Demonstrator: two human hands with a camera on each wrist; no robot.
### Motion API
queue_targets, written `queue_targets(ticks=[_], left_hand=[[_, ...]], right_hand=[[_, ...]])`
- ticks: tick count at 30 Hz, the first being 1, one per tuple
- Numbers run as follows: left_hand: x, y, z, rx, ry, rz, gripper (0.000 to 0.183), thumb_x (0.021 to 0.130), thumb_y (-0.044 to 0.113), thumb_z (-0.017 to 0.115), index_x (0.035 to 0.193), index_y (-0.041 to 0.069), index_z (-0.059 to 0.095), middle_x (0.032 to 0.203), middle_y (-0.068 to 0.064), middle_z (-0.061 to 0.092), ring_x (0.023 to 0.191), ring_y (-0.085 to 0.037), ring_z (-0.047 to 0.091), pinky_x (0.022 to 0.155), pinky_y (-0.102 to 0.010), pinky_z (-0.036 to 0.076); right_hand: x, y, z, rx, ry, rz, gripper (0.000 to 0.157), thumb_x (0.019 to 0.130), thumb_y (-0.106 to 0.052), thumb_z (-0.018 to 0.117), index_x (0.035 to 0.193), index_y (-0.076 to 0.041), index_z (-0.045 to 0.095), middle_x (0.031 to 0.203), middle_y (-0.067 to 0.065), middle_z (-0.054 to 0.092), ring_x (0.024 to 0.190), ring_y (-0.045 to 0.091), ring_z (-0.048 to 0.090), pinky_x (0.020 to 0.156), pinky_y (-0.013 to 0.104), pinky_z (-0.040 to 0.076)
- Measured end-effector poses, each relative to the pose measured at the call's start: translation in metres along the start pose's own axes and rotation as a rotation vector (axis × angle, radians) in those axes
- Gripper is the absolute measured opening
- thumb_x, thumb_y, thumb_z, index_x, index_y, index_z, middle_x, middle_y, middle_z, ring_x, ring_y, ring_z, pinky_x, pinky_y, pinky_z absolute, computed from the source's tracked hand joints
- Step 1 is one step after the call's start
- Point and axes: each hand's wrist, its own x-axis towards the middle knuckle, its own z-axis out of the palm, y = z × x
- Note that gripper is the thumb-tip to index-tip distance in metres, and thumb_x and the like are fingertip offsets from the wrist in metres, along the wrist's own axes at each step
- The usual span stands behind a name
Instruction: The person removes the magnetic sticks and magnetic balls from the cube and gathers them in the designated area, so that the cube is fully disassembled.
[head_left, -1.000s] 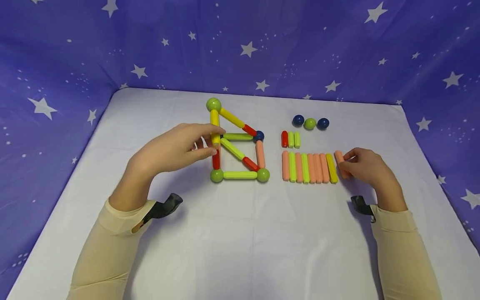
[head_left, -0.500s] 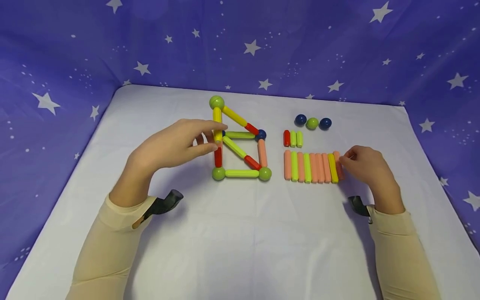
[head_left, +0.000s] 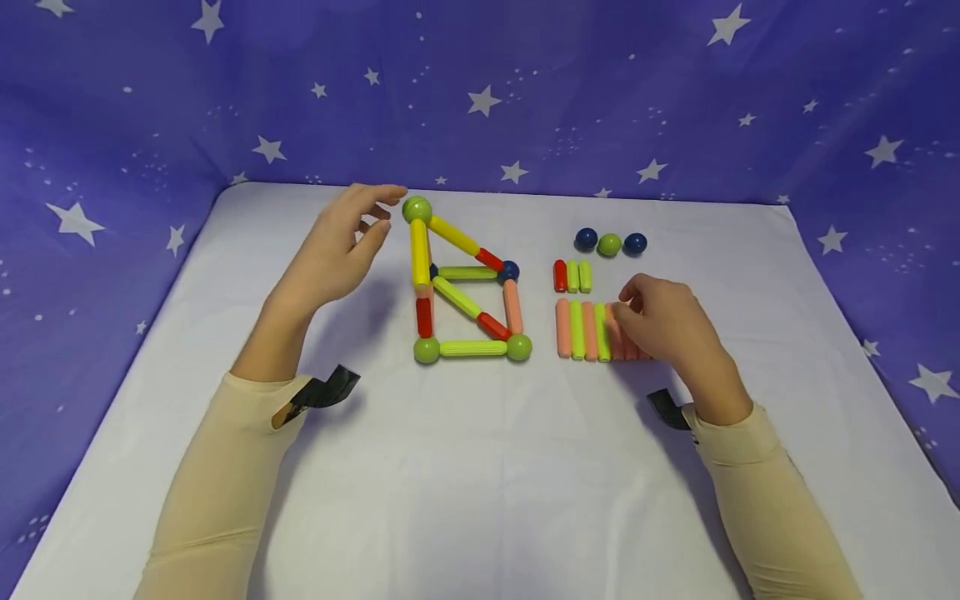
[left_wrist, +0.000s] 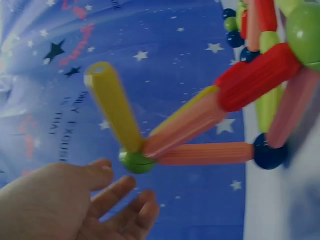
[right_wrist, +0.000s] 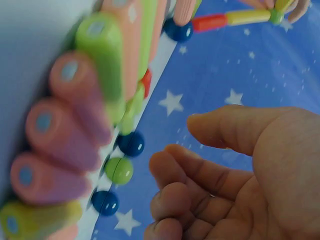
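Since the earlier frame, the left hand has shifted from the frame's yellow rod toward the back edge of the white cloth-covered table; the right hand has moved leftward along the row of long pink, light-green and yellow rods.

Left hand: fingers loosely bent, grasping nothing, just beside the glossy green ball topping the multicoloured rod-and-ball frame; contact cannot be determined. Right hand: thumb apart from half-bent fingers, nothing held, above the row's right end, hiding part of it.

The frame stands mid-table, nearer the back edge. Right of it, three short red and light-green rods lie between the row and three blue and green balls, which lie nearest that edge.
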Motion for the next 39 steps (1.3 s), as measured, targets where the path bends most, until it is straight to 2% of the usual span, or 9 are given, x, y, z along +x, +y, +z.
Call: queue_targets(ticks=[3, 7, 15, 20, 24, 26, 28, 33, 39], left_hand=[[0.004, -0.006, 0.006, -0.024, -0.028, -0.007, 0.038, 0.102, 0.008, 0.047, 0.14, 0.011, 0.051, 0.133, -0.006, 0.051, 0.116, -0.02, 0.051, 0.092, -0.04, 0.044], [0.008, -0.008, 0.009, -0.039, -0.012, -0.008, 0.036, 0.103, 0.009, 0.047, 0.138, 0.012, 0.053, 0.132, -0.004, 0.051, 0.116, -0.017, 0.051, 0.093, -0.039, 0.044], [0.007, -0.012, 0.014, -0.1, 0.002, 0.028, 0.04, 0.101, 0.003, 0.049, 0.138, 0.017, 0.056, 0.135, 0.001, 0.053, 0.117, -0.013, 0.052, 0.095, -0.034, 0.046], [0.006, -0.014, 0.018, -0.127, 0.02, 0.028, 0.039, 0.1, 0.001, 0.05, 0.135, 0.015, 0.059, 0.134, 0.001, 0.054, 0.116, -0.014, 0.054, 0.095, -0.033, 0.048], [0.005, -0.014, 0.02, -0.124, 0.017, 0.01, 0.04, 0.1, 0.001, 0.05, 0.136, 0.017, 0.059, 0.135, 0.003, 0.053, 0.116, -0.014, 0.054, 0.093, -0.034, 0.048], [0.004, -0.013, 0.019, -0.123, 0.013, 0.012, 0.041, 0.1, 0.0, 0.049, 0.136, 0.018, 0.059, 0.136, 0.004, 0.053, 0.117, -0.014, 0.053, 0.093, -0.034, 0.048], [0.004, -0.012, 0.018, -0.127, 0.0, 0.016, 0.042, 0.1, 0.0, 0.048, 0.137, 0.018, 0.058, 0.137, 0.005, 0.052, 0.118, -0.013, 0.053, 0.094, -0.034, 0.048], [0.004, -0.01, 0.016, -0.139, -0.037, 0.027, 0.044, 0.1, -0.001, 0.048, 0.14, 0.018, 0.055, 0.139, 0.005, 0.05, 0.118, -0.012, 0.054, 0.097, -0.033, 0.047], [0.002, -0.01, 0.015, -0.149, -0.061, 0.017, 0.051, 0.101, 0.001, 0.048, 0.148, 0.022, 0.044, 0.142, -0.001, 0.046, 0.118, -0.018, 0.054, 0.098, -0.036, 0.046]], right_hand=[[0.002, -0.016, 0.006, 0.027, 0.015, -0.063, 0.024, 0.092, -0.022, 0.058, 0.106, -0.003, 0.063, 0.086, 0.009, 0.063, 0.068, 0.025, 0.054, 0.059, 0.039, 0.045], [0.003, -0.047, 0.012, 0.079, 0.055, -0.198, 0.024, 0.092, -0.022, 0.062, 0.11, -0.006, 0.063, 0.089, 0.005, 0.063, 0.064, 0.02, 0.052, 0.057, 0.035, 0.045], [0.005, -0.135, 0.025, 0.323, 0.06, -0.43, 0.039, 0.097, -0.038, 0.058, 0.127, -0.013, 0.053, 0.089, -0.008, 0.061, 0.068, 0.011, 0.054, 0.058, 0.029, 0.047], [0.011, -0.185, 0.043, 0.455, 0.121, -0.411, 0.047, 0.095, -0.045, 0.058, 0.13, -0.015, 0.05, 0.083, -0.01, 0.062, 0.064, 0.008, 0.056, 0.059, 0.028, 0.048], [0.019, -0.208, 0.054, 0.456, 0.192, -0.347, 0.044, 0.092, -0.038, 0.063, 0.125, -0.013, 0.051, 0.072, -0.007, 0.059, 0.055, 0.008, 0.053, 0.05, 0.027, 0.045], [0.02, -0.212, 0.056, 0.451, 0.191, -0.322, 0.036, 0.088, -0.029, 0.065, 0.119, -0.013, 0.055, 0.067, -0.004, 0.057, 0.05, 0.01, 0.051, 0.046, 0.028, 0.043], [0.018, -0.213, 0.058, 0.47, 0.123, -0.317, 0.03, 0.085, -0.022, 0.064, 0.112, -0.013, 0.058, 0.065, -0.002, 0.058, 0.047, 0.012, 0.05, 0.043, 0.028, 0.041], [0.008, -0.198, 0.058, 0.46, -0.032, -0.329, 0.024, 0.084, -0.023, 0.06, 0.107, -0.016, 0.063, 0.068, -0.004, 0.06, 0.046, 0.014, 0.049, 0.043, 0.029, 0.04], [-0.005, -0.145, 0.039, 0.37, 0.069, -0.229, 0.03, 0.088, -0.026, 0.057, 0.116, -0.016, 0.064, 0.085, -0.002, 0.066, 0.057, 0.014, 0.054, 0.048, 0.031, 0.045]])
